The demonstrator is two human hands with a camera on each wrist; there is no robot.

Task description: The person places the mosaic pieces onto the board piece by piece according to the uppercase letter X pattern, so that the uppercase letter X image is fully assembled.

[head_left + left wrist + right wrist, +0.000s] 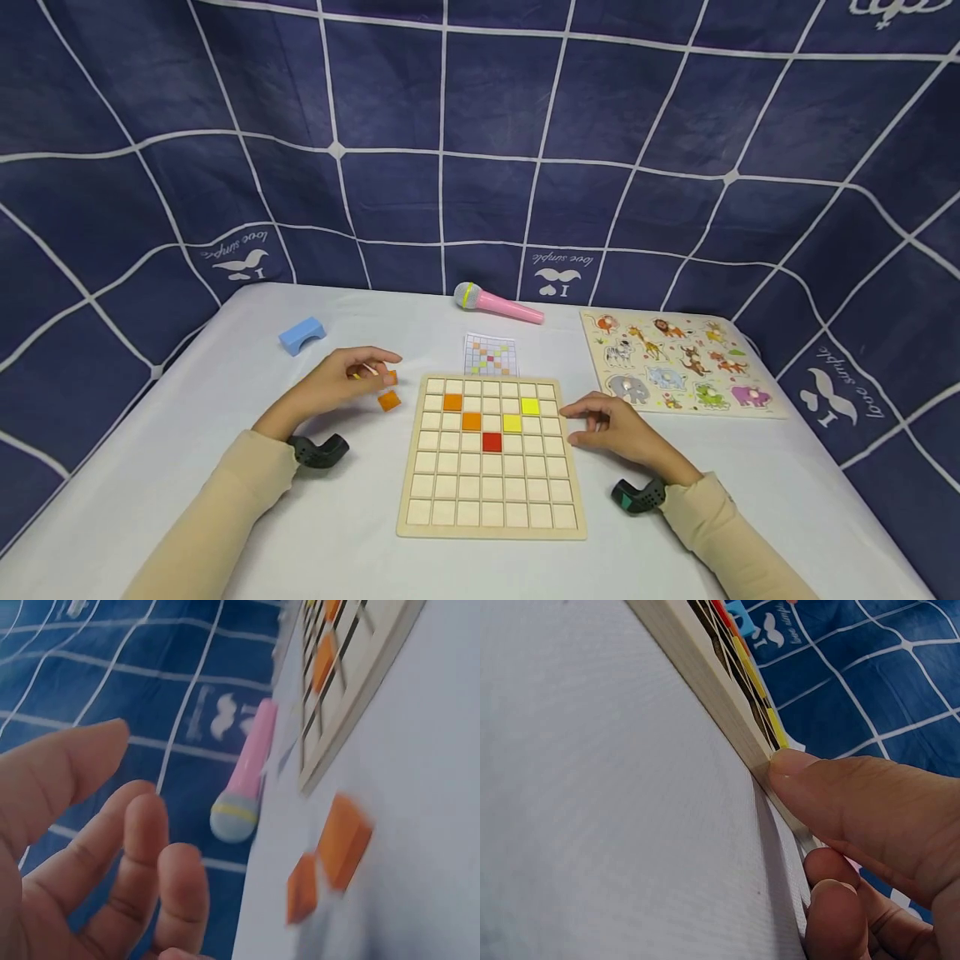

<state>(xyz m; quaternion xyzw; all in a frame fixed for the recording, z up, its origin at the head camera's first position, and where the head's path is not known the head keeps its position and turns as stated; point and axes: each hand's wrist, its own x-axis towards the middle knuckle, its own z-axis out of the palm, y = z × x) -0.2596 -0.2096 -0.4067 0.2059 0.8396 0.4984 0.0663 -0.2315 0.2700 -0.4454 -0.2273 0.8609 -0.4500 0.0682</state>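
A square wooden grid board point(492, 533) lies on the table, with two orange tiles point(452, 402), two yellow tiles point(530, 407) and one red tile point(491, 442) in its cells. To the left of the board my left hand point(341, 379) hovers by two loose orange tiles point(389, 401). Its thumb and fingers are apart, with nothing between them in the left wrist view. A bit of yellow shows beneath that hand, mostly hidden. My right hand point(618, 425) is at the board's right edge. Its thumb point(799, 769) touches the wooden rim, the other fingers loosely bent below.
Behind the board lies a printed pattern card point(491, 354). A pink toy microphone point(498, 304) sits farther back. At the back left stands a blue arch block point(302, 335), and an animal puzzle board point(678, 362) lies at the right. Dark blue cloth point(480, 200) hangs behind the table.
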